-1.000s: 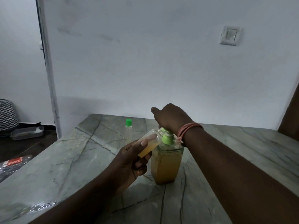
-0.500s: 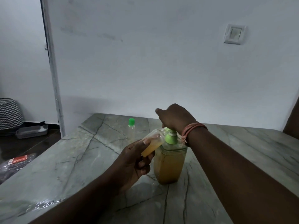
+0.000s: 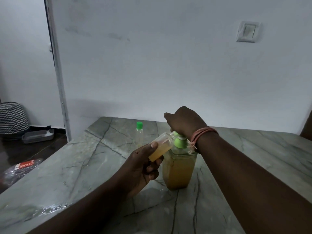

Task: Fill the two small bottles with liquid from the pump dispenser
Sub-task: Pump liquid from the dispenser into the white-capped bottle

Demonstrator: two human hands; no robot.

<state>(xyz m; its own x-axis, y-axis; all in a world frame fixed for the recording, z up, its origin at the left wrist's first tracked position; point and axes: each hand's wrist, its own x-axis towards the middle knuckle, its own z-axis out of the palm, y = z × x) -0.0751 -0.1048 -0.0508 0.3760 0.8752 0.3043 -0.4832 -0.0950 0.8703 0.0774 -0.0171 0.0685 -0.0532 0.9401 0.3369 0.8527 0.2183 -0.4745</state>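
Note:
A clear pump dispenser [image 3: 179, 169] with a green pump collar holds amber liquid and stands on the marble table [image 3: 101, 166]. My right hand [image 3: 184, 122] lies over the pump head, pressing it, fingers bent over the top. My left hand [image 3: 143, 168] grips a small clear bottle [image 3: 160, 147], tilted with its mouth at the spout; amber liquid fills its lower half. A second small bottle [image 3: 139, 132] with a green cap stands upright farther back on the table, and looks clear.
The white wall runs along the table's far edge, with a light switch [image 3: 247, 31] high on the right. Left of the table, on the dark floor, sit a striped basket [image 3: 12, 117], a grey tray [image 3: 38, 135] and a plastic package [image 3: 20, 169].
The view has shifted slightly; the hands hold the same positions. The pump head looks a little higher under my right hand than a second ago.

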